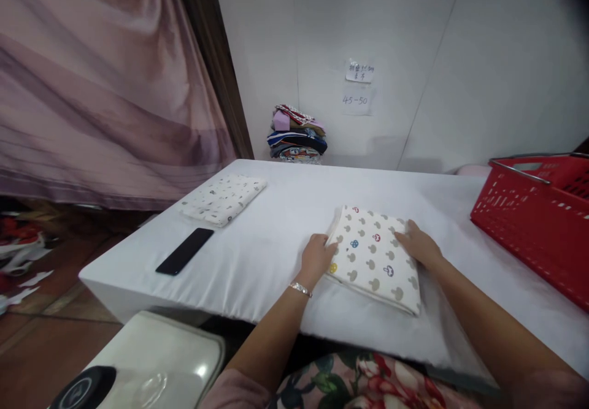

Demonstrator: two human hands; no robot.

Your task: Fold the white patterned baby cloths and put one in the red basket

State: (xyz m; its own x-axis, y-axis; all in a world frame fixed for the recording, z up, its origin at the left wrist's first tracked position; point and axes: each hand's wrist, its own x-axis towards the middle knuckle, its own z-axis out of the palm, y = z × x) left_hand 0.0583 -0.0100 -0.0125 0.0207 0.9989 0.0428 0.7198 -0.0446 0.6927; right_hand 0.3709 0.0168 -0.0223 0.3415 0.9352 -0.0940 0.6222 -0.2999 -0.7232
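A folded white cloth (368, 256) printed with grey, red, blue and yellow mushrooms lies on the white-covered table in front of me. My left hand (316, 256), with a silver bracelet at the wrist, grips its left edge, thumb on top and fingers out of sight along the side. At the upper right edge, my right hand (419, 244) holds the cloth in the same way, its thumb on the upper face. Another folded white cloth (223, 199) with small dark prints rests farther left, apart from both hands.
A black phone (184, 251) lies near the table's left front edge. On the right stands a red plastic basket (529, 225). Folded fabrics (298, 136) are stacked behind the table by the wall. A cream-coloured lidded box (156, 360) sits below the front left edge.
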